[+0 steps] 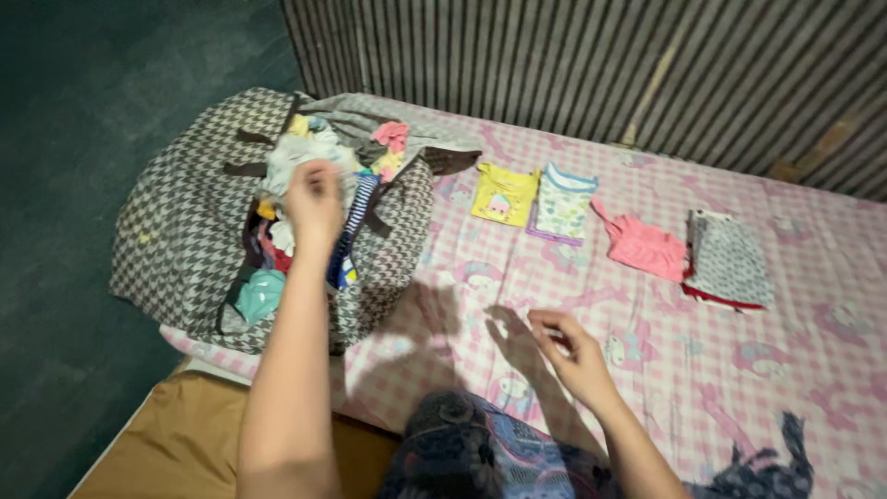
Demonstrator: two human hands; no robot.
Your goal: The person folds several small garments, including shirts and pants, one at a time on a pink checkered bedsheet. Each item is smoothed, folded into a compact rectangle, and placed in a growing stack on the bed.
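Note:
My left hand (312, 201) reaches into an open houndstooth bag (185, 231) stuffed with small clothes, its fingers pinching a white garment (297, 152) near the top of the pile. My right hand (568, 351) hovers over the pink checked bedsheet (665, 360), fingers loosely curled; nothing is visible in it. On the sheet lie small folded garments in a row: a yellow top (504, 194), a white patterned top (562, 203), a pink piece (645, 247) and a grey patterned stack (728, 261).
A corrugated metal wall (601, 65) runs behind the bed. Dark floor (65, 139) lies to the left. A brown mattress edge (176, 434) shows below the sheet. My patterned clothing (480, 453) is at the bottom.

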